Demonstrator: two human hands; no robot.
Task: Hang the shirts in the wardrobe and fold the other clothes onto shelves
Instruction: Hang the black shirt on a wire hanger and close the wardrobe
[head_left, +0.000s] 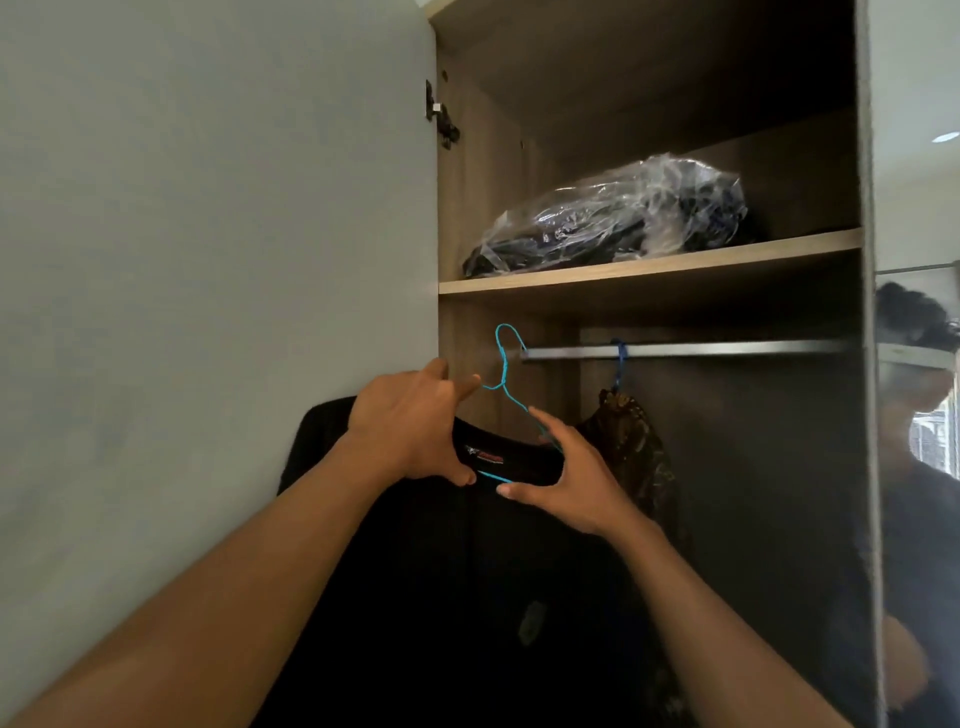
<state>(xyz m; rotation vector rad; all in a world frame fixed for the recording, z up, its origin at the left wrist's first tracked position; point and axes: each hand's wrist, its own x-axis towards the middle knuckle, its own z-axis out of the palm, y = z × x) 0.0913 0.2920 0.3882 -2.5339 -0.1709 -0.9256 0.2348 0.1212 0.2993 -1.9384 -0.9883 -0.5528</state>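
The left hand (415, 426) lies over the shoulder of the black shirt (467, 571), fingers spread and fairly straight, thumb set under the collar. The shirt sits on a thin blue hanger (504, 366) at the left side of the wardrobe opening. The right hand (566, 478) is spread too, with its forefinger tip on the hanger's sloping arm and its thumb tip against the lower wire. The hook is right at the left end of the rail (675, 349). From here I cannot tell whether it is over the bar or only beside it.

That looks like the weak spot. Neither hand has a firm hold, so a hook that only catches the bar's tip could slide off and drop the shirt. The light wire might also twist and let the collar slip down one arm.

On the left, the grey door (208, 260) stands close by the shirt's shoulder and could catch the cloth. To the right, a patterned garment (634, 441) hangs on a dark hanger (618, 358) from the same rail, near enough to crowd the new one. Above, the shelf (649, 267) carries a plastic-wrapped bundle (608, 218). At the far right is a mirror (919, 467).
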